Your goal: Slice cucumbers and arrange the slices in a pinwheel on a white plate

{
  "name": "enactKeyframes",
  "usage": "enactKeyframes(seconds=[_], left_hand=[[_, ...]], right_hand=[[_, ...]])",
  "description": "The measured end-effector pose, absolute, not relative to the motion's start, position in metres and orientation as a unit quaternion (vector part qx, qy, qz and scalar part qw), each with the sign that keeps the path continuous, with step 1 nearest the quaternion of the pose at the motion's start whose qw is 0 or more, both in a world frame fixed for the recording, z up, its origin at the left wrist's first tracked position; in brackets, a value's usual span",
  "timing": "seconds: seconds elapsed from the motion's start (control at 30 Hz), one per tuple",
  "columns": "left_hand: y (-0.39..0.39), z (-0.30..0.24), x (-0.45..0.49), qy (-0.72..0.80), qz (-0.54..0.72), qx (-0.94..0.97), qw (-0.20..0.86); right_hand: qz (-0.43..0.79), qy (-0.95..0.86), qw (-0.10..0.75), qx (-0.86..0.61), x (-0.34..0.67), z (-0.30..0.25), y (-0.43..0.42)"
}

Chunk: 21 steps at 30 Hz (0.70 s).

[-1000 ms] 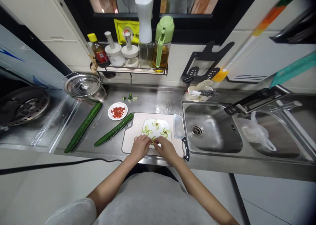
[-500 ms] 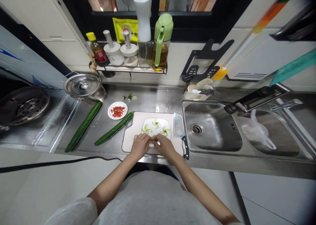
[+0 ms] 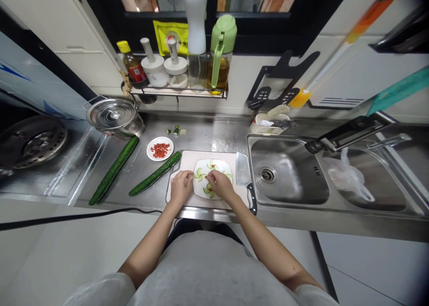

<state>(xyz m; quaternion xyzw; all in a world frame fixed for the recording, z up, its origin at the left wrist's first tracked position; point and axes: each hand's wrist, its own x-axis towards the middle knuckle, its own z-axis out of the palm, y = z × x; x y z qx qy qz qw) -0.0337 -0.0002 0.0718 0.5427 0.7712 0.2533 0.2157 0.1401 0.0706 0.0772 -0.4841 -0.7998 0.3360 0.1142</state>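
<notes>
A white square plate (image 3: 218, 161) rests on the pale cutting board (image 3: 174, 198). On it, thin cucumber slices (image 3: 200, 175) lie in several pinwheel groups, some with red bits at the centre. At the plate's left edge my left hand (image 3: 182, 186) has its fingertips together beside the left group; what they pinch, if anything, is too small to tell. My right hand (image 3: 221, 187) reaches over the plate, thumb and finger pinched by the same group, and partly covers the right group. A small white dish (image 3: 149, 156) of chopped red pieces (image 3: 160, 150) stands up and left of the board.
A cleaver (image 3: 242, 169) lies on the board's right side, its black handle past the edge. Two whole cucumbers (image 3: 114, 172) lie to the left, near a lidded steel pot (image 3: 115, 116). A sink (image 3: 288, 176) is on the right. Cucumber scraps (image 3: 176, 130) sit behind the dish.
Both hands have moved apart from the plate's near edge. My left hand went left and up, my right hand slightly up, uncovering the near cucumber group.
</notes>
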Motion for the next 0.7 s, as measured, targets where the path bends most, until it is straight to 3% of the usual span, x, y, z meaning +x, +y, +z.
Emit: enactKeyframes(seconds=[0.7], left_hand=[[0.026, 0.04, -0.029, 0.802, 0.237, 0.5, 0.224]], right_hand=[[0.289, -0.822, 0.004, -0.49, 0.11, 0.048, 0.087]])
